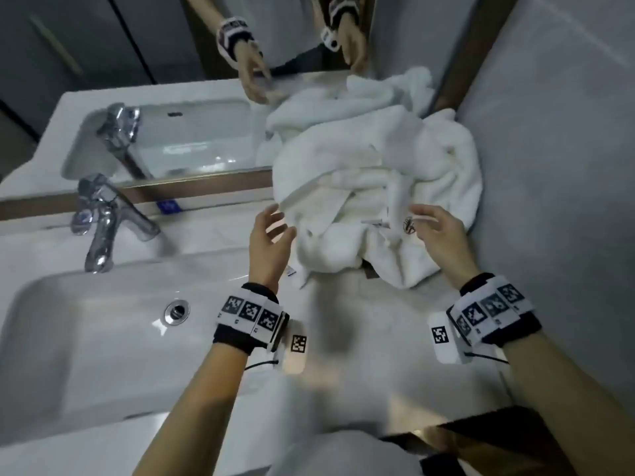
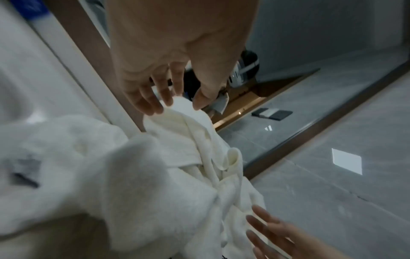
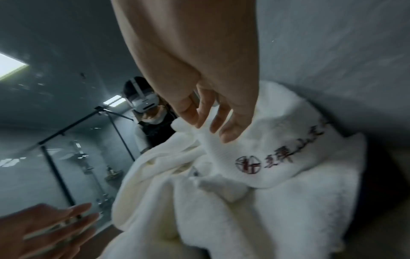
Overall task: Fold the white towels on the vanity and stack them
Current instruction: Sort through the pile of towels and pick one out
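A crumpled pile of white towels [image 1: 371,173] lies at the back right of the vanity counter [image 1: 360,324], against the mirror and the side wall. One towel carries a dark red embroidered logo [image 3: 248,164]. My left hand [image 1: 280,223] hovers open at the pile's left edge, its fingertips [image 2: 155,106] just touching a raised fold of towel [image 2: 184,119]. My right hand [image 1: 421,223] hangs over the logo with its fingers [image 3: 226,135] relaxed and spread, holding nothing. Each wrist view also shows the other hand, open.
A white sink basin [image 1: 86,338] with a chrome faucet [image 1: 103,221] fills the left of the vanity. The mirror [image 1: 192,139] runs along the back. A grey tiled wall [image 1: 549,166] closes the right side. A small dark object [image 1: 370,271] peeks from under the pile.
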`<state>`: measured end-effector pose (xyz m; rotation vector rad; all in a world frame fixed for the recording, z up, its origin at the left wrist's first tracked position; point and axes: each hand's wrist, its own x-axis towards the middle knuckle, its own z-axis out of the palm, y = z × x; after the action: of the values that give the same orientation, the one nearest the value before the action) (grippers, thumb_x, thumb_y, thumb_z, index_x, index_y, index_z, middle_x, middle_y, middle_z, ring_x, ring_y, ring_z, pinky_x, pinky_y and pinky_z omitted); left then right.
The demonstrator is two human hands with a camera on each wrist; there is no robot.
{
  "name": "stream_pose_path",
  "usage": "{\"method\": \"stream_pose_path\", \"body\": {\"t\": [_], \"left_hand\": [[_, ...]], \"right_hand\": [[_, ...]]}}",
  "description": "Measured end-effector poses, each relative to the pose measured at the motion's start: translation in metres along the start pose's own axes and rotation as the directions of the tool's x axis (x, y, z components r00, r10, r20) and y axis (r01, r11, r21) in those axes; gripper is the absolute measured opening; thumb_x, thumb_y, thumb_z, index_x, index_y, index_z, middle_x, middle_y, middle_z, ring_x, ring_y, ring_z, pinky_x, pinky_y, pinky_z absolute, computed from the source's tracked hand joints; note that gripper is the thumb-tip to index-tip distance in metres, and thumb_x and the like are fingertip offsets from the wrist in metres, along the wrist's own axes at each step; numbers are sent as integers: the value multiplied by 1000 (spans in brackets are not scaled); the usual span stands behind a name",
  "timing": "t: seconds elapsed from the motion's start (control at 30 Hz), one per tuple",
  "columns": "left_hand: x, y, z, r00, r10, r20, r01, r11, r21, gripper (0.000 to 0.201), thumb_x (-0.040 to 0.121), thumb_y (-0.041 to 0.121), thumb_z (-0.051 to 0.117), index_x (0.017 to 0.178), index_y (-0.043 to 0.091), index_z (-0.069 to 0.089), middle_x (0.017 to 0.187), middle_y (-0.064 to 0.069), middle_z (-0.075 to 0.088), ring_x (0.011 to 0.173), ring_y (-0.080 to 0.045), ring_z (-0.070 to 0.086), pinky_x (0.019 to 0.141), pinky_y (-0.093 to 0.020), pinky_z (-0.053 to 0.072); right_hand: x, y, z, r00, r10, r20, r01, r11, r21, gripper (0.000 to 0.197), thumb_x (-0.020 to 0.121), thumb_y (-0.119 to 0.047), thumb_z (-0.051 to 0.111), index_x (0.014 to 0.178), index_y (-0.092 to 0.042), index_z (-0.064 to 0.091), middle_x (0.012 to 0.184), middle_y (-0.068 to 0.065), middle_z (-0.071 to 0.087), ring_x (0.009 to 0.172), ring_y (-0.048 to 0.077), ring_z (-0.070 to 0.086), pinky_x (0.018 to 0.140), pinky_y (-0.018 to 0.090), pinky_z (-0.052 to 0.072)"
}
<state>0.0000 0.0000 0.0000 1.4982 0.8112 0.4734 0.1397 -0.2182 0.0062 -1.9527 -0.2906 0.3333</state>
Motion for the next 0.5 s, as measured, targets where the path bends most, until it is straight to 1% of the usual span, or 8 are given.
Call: {"method": "stream_pose_path", "body": {"t": [0.07, 0.13, 0.17, 0.27, 0.33, 0.4, 0.43, 0.5], "left_hand": [[18, 5, 14, 999, 5, 32, -6, 999, 40, 61, 88, 10, 61, 142, 14, 34, 140, -7, 45, 117, -19, 51, 99, -32, 45], [37, 10, 25, 998, 9, 63, -13, 998, 63, 73, 87, 15, 64, 147, 14, 23, 150, -8, 33, 131, -23, 42, 108, -39, 40], [47, 11, 31, 997, 11, 76, -18, 996, 84, 78, 86, 16, 65, 148, 13, 18, 153, -9, 27, 136, -24, 36, 111, -42, 36], [67, 12, 40, 999, 12, 52, -18, 992, 124, 86, 83, 13, 68, 149, 8, 14, 156, -13, 21, 144, -25, 24, 116, -45, 29], [75, 13, 44, 999, 46, -14, -44, 992, 120, 83, 78, 8, 71, 145, 4, 21, 150, -15, 32, 139, -26, 33, 114, -43, 33], [80, 11, 44, 997, 45, -60, -36, 991, 132, 75, 77, 6, 72, 139, 3, 30, 140, -17, 45, 129, -28, 46, 108, -40, 40], [82, 11, 43, 997, 15, -73, -5, 991, 132, 70, 78, 8, 71, 137, 3, 34, 136, -17, 49, 124, -29, 50, 104, -39, 43], [84, 12, 38, 995, -50, -89, 64, 983, 170, 52, 83, 14, 66, 130, 1, 47, 125, -19, 59, 114, -32, 57, 92, -35, 49]], "right_hand": [[8, 9, -11, 992, 51, -113, -54, 998, -26, 32, 89, -3, 49, 107, -26, 60, 127, 13, 54, 108, 21, 55, 89, 32, 48], [15, 16, -20, 978, 85, -193, -99, 993, -62, 33, 87, -2, 50, 110, -22, 60, 131, 15, 47, 110, 21, 53, 80, 24, 47], [20, 20, -24, 970, 87, -228, -114, 988, -105, 34, 86, -1, 51, 115, -17, 59, 133, 16, 44, 111, 22, 52, 80, 22, 47], [30, 26, -32, 950, 71, -304, -154, 954, -259, 48, 81, -3, 59, 128, -7, 50, 136, 17, 41, 123, 29, 46, 102, 34, 40], [34, 30, -31, 968, 64, -243, -156, 911, -381, 61, 78, -8, 67, 134, -7, 44, 140, 17, 38, 130, 30, 39, 110, 38, 32], [34, 35, -28, 993, 98, -68, -119, 778, -617, 74, 76, -19, 74, 139, -11, 37, 145, 14, 33, 135, 30, 33, 113, 41, 27], [34, 39, -27, 992, 125, -5, -92, 705, -704, 78, 75, -23, 75, 141, -13, 34, 147, 12, 32, 136, 30, 31, 112, 43, 28], [33, 43, -26, 993, 117, -6, -79, 625, -777, 75, 76, -25, 74, 140, -14, 35, 143, 12, 36, 132, 31, 34, 108, 45, 33]]}}
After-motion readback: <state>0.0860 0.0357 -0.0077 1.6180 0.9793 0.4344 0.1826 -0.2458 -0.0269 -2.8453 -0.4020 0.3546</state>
